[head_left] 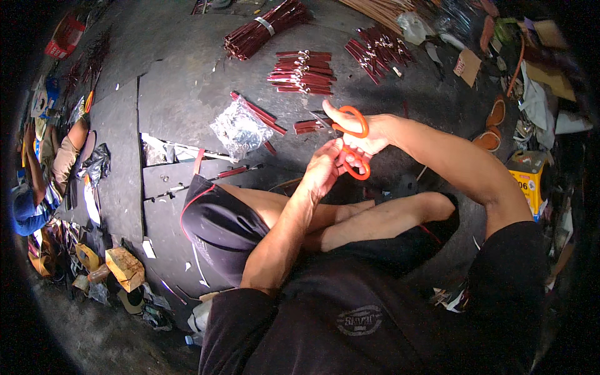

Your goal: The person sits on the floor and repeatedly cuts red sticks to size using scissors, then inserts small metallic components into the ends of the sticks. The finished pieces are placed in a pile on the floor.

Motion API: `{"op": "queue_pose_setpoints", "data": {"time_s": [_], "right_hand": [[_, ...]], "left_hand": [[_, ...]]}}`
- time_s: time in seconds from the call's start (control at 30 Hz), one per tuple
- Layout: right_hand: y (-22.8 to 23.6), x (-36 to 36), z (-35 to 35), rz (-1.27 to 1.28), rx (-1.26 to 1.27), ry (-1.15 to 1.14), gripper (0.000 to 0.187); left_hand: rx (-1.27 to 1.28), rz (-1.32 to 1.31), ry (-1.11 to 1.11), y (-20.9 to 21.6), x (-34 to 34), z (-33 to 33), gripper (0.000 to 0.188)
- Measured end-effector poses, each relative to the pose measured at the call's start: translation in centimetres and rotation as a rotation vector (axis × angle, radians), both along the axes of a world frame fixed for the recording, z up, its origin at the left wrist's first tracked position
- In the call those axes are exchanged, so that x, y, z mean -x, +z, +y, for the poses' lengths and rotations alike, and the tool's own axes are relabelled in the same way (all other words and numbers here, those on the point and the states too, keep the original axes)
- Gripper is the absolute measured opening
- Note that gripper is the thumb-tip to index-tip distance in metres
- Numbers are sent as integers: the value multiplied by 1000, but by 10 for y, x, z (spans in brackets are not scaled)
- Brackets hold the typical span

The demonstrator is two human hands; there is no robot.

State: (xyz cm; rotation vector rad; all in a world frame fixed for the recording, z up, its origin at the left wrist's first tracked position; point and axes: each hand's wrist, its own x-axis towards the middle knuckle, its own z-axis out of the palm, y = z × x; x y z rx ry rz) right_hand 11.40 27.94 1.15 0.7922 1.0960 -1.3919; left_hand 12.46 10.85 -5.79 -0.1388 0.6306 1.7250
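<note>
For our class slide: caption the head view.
Seated person's right hand holds orange scissors beside left hand.

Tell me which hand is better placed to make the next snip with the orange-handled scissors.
Right. The right hand already has its fingers through the orange-handled scissors' loops; the left hand only rests beside them, nearer the dark red strip at the blades.

Single head-worn fisheye view, looking steeply down, close over lap and floor (187,94)
</note>
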Motion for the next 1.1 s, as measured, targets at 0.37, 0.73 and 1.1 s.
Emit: {"op": "queue_pose_setpoints", "data": {"time_s": [0.37,0.73,1.1], "right_hand": [[22,-79,-30,200,-83,-258,112],[32,-119,-35,277,-100,-209,103],[32,-112,-21,204,-35,-315,120]], "left_hand": [[912,725,243,-9,41,-24,45],[1079,1224,188,-31,42,-20,26],[933,973,115,-41,53,-27,27]]}}
